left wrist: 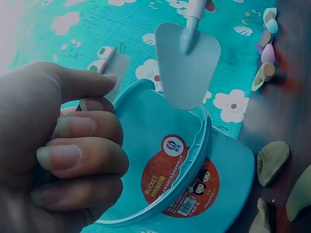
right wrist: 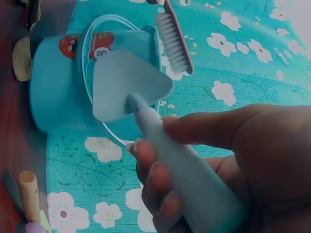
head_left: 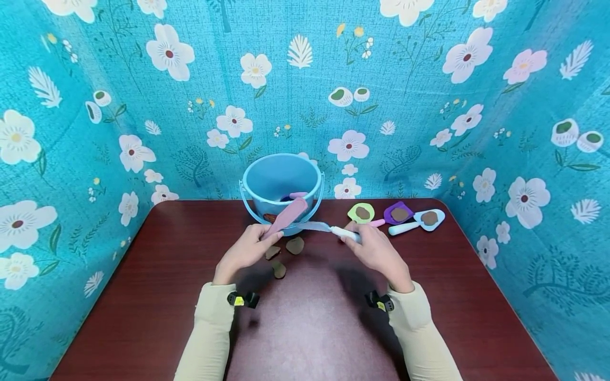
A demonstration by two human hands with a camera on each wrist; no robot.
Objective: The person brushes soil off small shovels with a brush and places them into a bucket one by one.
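Near the bucket (head_left: 276, 173), the left hand (head_left: 244, 248) grips a brush (head_left: 288, 214), the right hand (head_left: 378, 251) a trowel (head_left: 340, 232); work seems midway, three scoops (head_left: 440, 216) with lumps (head_left: 429, 218) lying right of the bucket.

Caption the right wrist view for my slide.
Right hand grips a pale spade; blue bucket and bristled brush beyond.

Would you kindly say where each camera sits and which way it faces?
Head: on the head, facing forward and down at the bucket; left hand, right hand and sleeves show.
Left wrist: worn there, facing the bucket; the left hand shows at left.
Right wrist: worn there, facing the trowel and bucket; the right hand shows at lower right.
Both wrist views share bucket, trowel and brush.
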